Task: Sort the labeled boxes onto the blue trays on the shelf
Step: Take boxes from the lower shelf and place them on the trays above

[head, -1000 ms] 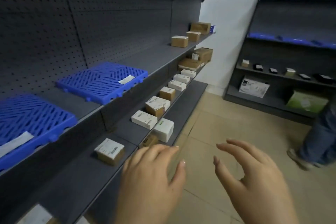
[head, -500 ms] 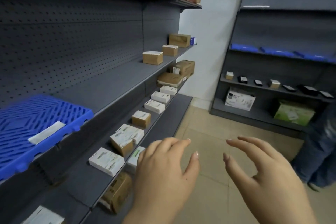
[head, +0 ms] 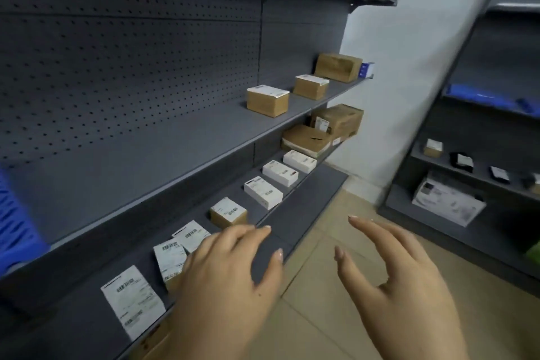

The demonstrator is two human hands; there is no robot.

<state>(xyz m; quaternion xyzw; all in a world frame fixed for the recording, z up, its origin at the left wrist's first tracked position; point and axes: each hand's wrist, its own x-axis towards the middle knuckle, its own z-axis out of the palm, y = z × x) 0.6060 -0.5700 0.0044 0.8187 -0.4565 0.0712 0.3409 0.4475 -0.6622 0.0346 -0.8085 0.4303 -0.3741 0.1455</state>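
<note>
Several labeled boxes sit in a row along the lower grey shelf (head: 87, 316): a white-labeled box (head: 133, 299) nearest me, a brown box with a white label (head: 170, 262), a small brown box (head: 228, 212) and white boxes (head: 263, 191) farther on. My left hand (head: 222, 280) hovers with spread fingers over the shelf's front edge, just right of the near boxes, holding nothing. My right hand (head: 394, 275) is raised over the floor, fingers loosely spread and empty. One blue tray (head: 14, 228) shows at the far left edge on the shelf above.
Brown cartons (head: 267, 101) stand on the middle shelf, larger cartons (head: 336, 123) at the lower shelf's far end. A second dark shelving unit (head: 467, 213) on the right carries small boxes and a white package (head: 447, 200). Tiled floor (head: 321, 316) runs between the units.
The view has moved along the shelf toward the far wall; the blue trays slid out to the left. Both hands stayed raised and empty, the left now nearer the boxes.
</note>
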